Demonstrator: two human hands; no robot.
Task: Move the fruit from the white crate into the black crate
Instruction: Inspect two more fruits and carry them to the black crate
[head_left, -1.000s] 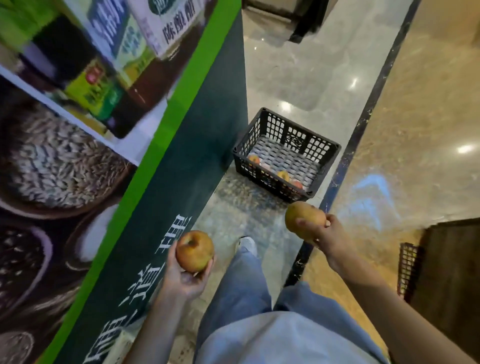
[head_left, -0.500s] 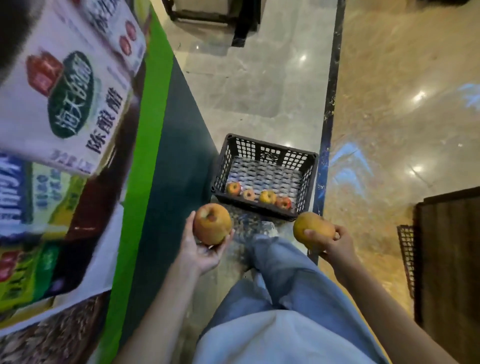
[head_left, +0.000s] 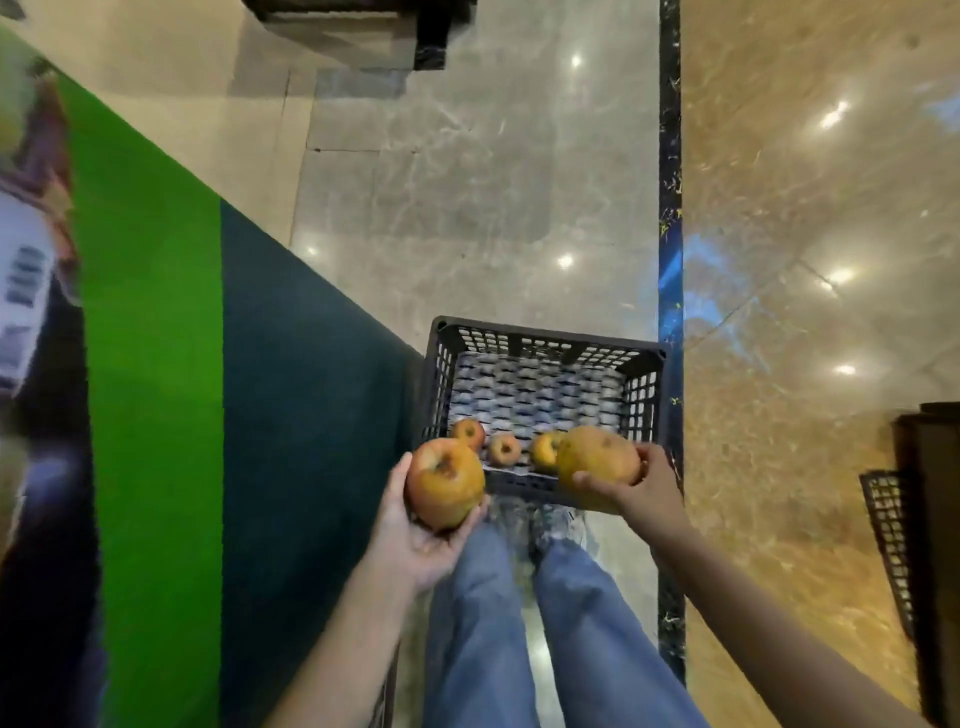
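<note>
The black crate (head_left: 545, 338) stands on the marble floor right in front of my feet. Three small apples (head_left: 504, 448) lie along its near wall. My left hand (head_left: 415, 535) cups a reddish-orange apple (head_left: 444, 480) from below, just short of the crate's near left corner. My right hand (head_left: 641, 488) grips a yellow-brown apple (head_left: 597, 460) over the crate's near right edge. The white crate is out of view.
A display stand with a green and dark teal panel (head_left: 208, 415) runs along my left. A dark floor strip (head_left: 670, 208) runs past the crate's right side. A dark cabinet with a mesh rack (head_left: 893, 545) stands at the right edge.
I have stepped closer, so the black crate now sits just beyond my hands. Both hands, each still holding an apple, have come forward to the crate's near edge.
</note>
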